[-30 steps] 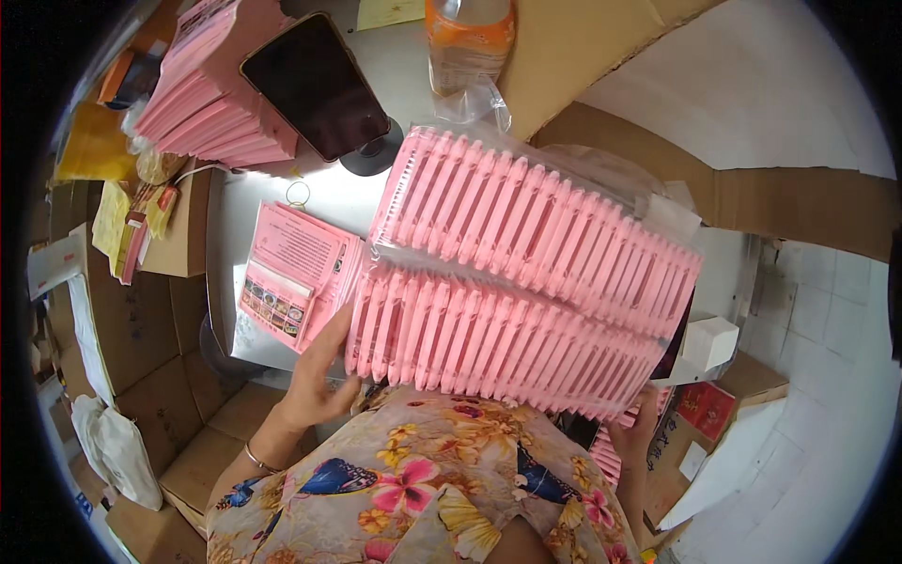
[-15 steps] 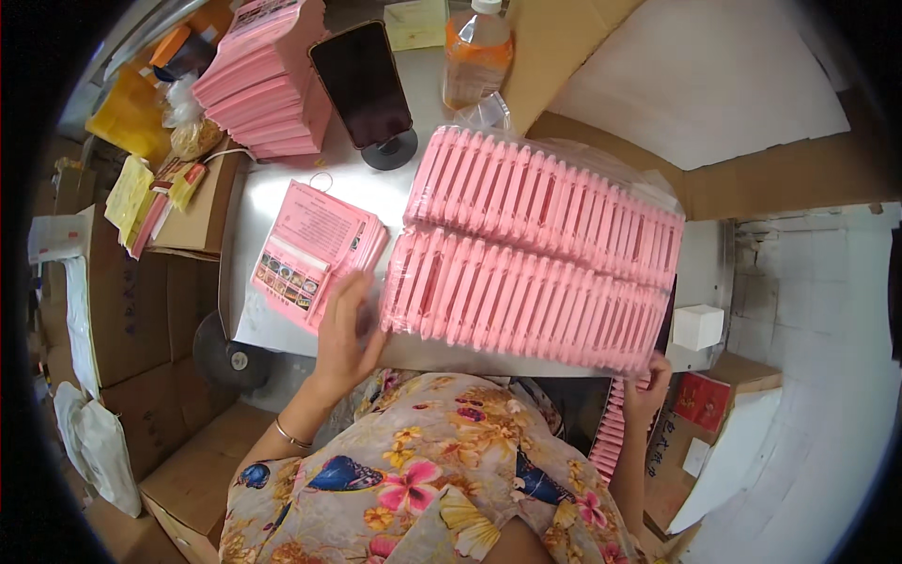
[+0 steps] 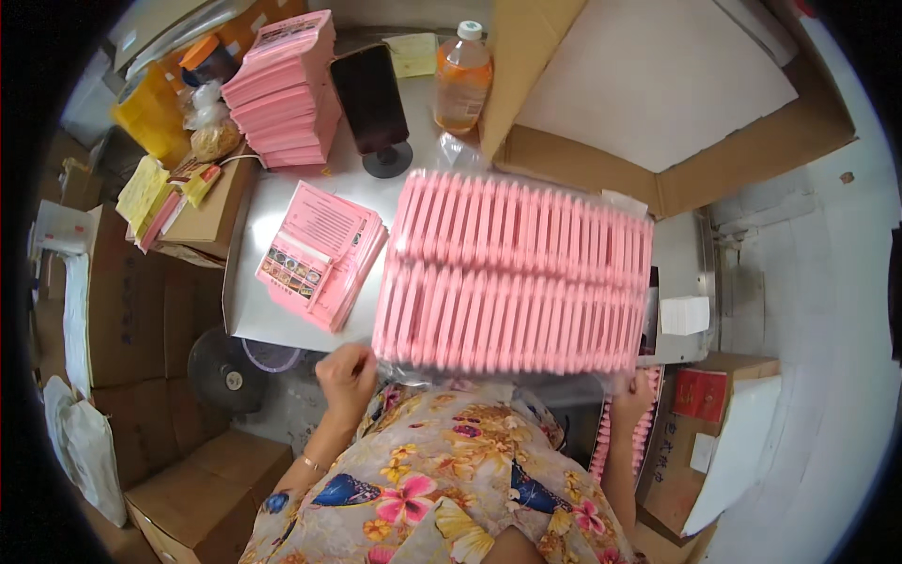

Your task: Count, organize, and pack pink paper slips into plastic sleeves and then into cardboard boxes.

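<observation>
Pink slim pieces, two close rows, clear plastic bag

Garment, one: pale greyish-beige ground, all-over floral print; pink blooms, smaller orange-yellow flowers, blue butterfly-like motifs, one large yellow wing shape. Bracelet, one: slim, metallic, rounded, at the wrist of the left hand.

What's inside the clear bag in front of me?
Through the clear bag, two rows of thin pink pieces show, packed side by side. Anything beneath them is covered, so I can't tell whether there's another layer.
</observation>
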`<state>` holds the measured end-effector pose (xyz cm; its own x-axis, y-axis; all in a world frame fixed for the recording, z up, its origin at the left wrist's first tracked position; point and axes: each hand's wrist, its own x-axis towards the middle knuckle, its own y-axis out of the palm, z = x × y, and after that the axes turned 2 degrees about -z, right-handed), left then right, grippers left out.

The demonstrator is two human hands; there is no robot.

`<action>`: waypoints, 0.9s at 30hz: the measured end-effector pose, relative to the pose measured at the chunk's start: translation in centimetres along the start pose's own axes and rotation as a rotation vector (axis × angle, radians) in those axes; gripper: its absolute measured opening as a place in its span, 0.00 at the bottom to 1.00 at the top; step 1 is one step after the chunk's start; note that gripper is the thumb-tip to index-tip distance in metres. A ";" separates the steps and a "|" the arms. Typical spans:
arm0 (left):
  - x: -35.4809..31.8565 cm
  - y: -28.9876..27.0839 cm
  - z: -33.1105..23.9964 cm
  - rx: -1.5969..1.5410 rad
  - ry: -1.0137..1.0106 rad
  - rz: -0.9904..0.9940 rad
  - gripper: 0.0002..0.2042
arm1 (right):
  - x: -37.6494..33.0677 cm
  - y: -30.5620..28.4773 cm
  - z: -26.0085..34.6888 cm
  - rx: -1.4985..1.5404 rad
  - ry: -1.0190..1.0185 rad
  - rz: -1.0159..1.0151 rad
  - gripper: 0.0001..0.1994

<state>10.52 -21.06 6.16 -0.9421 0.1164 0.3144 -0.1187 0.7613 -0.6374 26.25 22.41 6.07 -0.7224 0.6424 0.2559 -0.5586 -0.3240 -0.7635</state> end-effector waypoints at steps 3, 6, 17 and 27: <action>-1.5 -1.0 1.2 -0.001 0.021 0.056 0.07 | -1.0 0.7 -0.6 0.183 0.033 0.060 0.08; -1.4 -2.8 -0.3 -0.011 0.104 0.060 0.17 | -2.2 0.5 -0.5 0.121 0.002 0.060 0.09; -1.9 0.3 -0.5 -0.253 0.219 -0.020 0.29 | -1.2 1.0 -2.3 0.061 -0.249 0.049 0.56; -0.9 7.6 -0.6 -0.468 0.073 -0.170 0.18 | 0.0 0.3 6.9 0.515 -0.190 0.274 0.47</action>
<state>10.62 -15.00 1.52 -0.8955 -0.0026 0.4451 -0.0993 0.9760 -0.1940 23.26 17.45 9.92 -0.9010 0.3687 0.2284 -0.4335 -0.7840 -0.4444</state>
